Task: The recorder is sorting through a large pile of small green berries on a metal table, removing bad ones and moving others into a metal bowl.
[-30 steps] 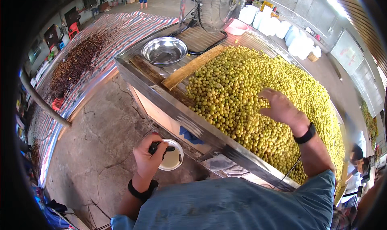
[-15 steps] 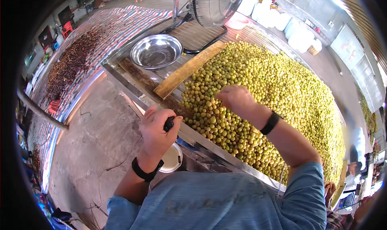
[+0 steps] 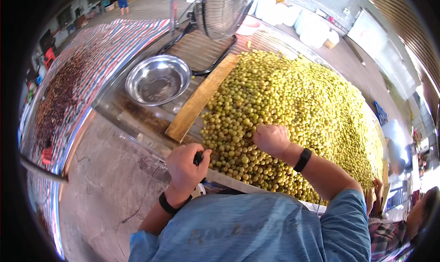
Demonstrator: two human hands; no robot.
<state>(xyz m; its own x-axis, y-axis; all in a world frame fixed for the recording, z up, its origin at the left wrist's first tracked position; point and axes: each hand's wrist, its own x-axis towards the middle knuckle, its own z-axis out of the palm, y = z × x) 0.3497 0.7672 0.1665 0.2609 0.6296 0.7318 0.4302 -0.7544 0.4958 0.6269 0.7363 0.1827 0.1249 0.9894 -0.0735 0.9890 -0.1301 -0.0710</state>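
Observation:
My left hand (image 3: 186, 167) is closed around a small black handle (image 3: 198, 158) at the near edge of a metal table (image 3: 231, 181). The rest of that black-handled tool is hidden by my fingers. Over a wide heap of round yellow-green fruits (image 3: 316, 110), my right hand (image 3: 272, 140) has its fingers curled in. Whatever those fingers may hold does not show. A wooden board (image 3: 201, 97) borders the heap on its left, just beyond my left hand.
A shiny steel bowl (image 3: 158, 80) sits left of the board. Behind it stands a fan (image 3: 222, 12), with a pink basin (image 3: 248, 26) beside it. At the right, a co-worker's hand (image 3: 377, 187) is at the heap's edge. Dark produce (image 3: 62, 94) covers striped sheeting at far left.
The whole view has shifted, so the table appears lower and further left. More of the co-worker shows at the right. My left hand still grips the black handle; my right hand stays curled over the fruits.

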